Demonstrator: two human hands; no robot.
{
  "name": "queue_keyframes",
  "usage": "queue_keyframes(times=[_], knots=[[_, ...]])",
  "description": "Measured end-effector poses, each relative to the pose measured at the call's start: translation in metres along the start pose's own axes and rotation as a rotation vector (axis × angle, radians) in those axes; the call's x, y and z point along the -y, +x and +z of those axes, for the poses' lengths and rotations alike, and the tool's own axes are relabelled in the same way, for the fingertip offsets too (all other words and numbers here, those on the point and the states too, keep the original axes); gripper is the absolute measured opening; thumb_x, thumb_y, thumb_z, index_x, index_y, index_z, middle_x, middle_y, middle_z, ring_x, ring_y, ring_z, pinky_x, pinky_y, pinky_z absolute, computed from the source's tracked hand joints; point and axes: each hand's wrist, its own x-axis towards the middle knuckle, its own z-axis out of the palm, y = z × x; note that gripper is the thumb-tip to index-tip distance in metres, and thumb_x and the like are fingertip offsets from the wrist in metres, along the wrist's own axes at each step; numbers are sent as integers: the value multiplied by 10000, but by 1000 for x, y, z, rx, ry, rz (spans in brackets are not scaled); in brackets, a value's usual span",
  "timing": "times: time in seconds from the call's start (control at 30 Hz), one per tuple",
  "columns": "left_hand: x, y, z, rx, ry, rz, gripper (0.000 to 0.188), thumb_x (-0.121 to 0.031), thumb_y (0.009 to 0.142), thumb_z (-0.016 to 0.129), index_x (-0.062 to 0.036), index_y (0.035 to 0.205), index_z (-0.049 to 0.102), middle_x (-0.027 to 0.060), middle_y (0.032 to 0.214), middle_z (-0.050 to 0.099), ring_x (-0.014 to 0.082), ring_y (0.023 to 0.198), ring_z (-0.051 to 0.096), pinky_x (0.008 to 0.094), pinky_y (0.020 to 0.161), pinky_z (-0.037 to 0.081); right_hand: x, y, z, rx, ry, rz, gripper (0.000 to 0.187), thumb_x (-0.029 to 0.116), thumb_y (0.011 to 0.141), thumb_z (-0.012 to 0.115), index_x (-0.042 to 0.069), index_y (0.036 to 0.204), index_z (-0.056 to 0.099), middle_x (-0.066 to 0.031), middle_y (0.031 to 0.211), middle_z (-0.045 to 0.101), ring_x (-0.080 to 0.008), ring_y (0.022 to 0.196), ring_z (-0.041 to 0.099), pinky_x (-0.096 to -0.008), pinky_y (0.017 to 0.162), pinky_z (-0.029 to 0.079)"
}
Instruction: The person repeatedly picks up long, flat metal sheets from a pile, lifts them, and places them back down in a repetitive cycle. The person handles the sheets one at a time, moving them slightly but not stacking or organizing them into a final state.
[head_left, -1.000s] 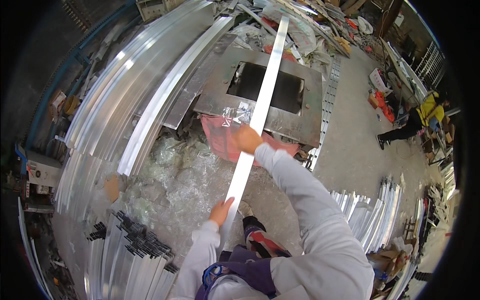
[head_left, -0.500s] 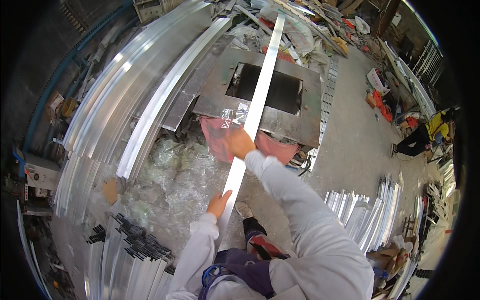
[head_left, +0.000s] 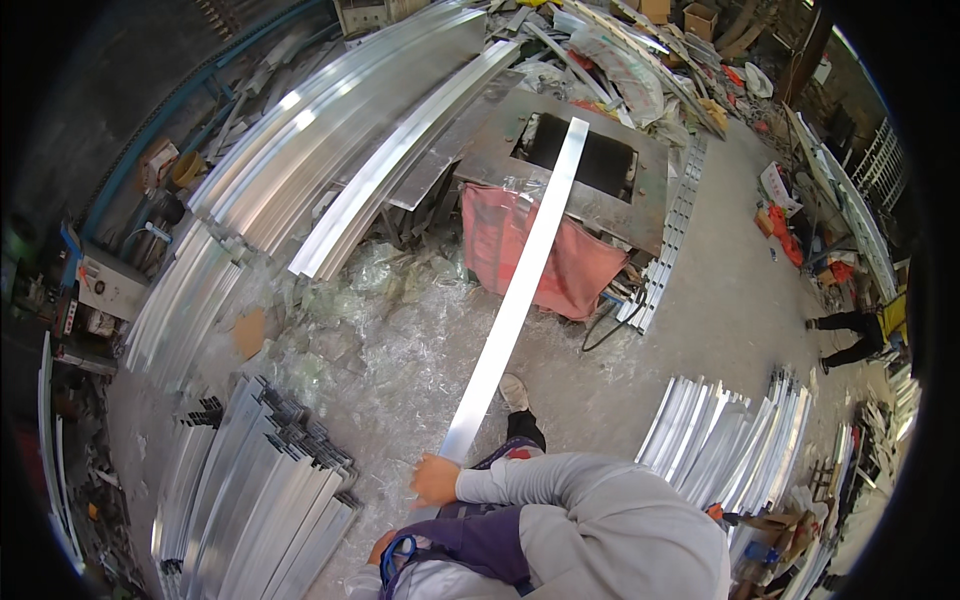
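Note:
A long, flat, silvery metal bar [head_left: 527,277] runs from near my body up and away over the machine with the dark rectangular opening. My right hand [head_left: 435,480] is closed around the bar's near part, low in the view and just in front of my body. Close to my waist, my left hand [head_left: 381,547] shows only in part, beside a blue cord. Its fingers are hidden, as is any part of the bar behind my right hand and sleeve.
The machine's metal top [head_left: 490,150] has a red cloth [head_left: 540,260] hanging at its front. Long metal profiles [head_left: 390,140] lie at left. Bundled profiles stand lower left [head_left: 250,480] and right [head_left: 690,430]. Plastic film [head_left: 370,310] covers the floor. A person [head_left: 870,325] is at far right.
The bar has been drawn back toward me, its far end now over the machine opening. My right hand has come down close to my body, and my left hand has dropped lower toward my waist.

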Motion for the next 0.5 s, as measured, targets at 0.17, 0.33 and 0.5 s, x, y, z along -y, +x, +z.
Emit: queue_keyframes(times=[0.17, 0.33, 0.5], knots=[[-7, 6, 1, -184, 179, 80, 403, -337, 826, 716, -49, 1087, 611, 131, 853, 648, 214, 839, 629, 348, 759, 494, -27, 20, -15, 393, -98, -24, 332, 390, 693, 774, 171, 928, 692, -61, 893, 676, -268, 959, 638, -388, 846, 429], [-257, 71, 98, -313, 572, 121, 699, -498, 635, 819, -4, 1084, 609, 214, 983, 664, 364, 952, 641, 401, 829, 494, -176, -31, -55, 99, -270, 139, 256, 211, 664, 744, 185, 910, 679, -55, 963, 640, -268, 1010, 603, -407, 852, 461], [-380, 181, 130, -107, 390, 432, 792, -453, 694, 826, -1, 1277, 537, 177, 1171, 610, 297, 1076, 588, 375, 929, 468, -336, -92, -184, -148, -477, 163, 221, 113, 784, 583, 158, 997, 620, -83, 983, 546, -301, 1014, 542, -399, 878, 450]])
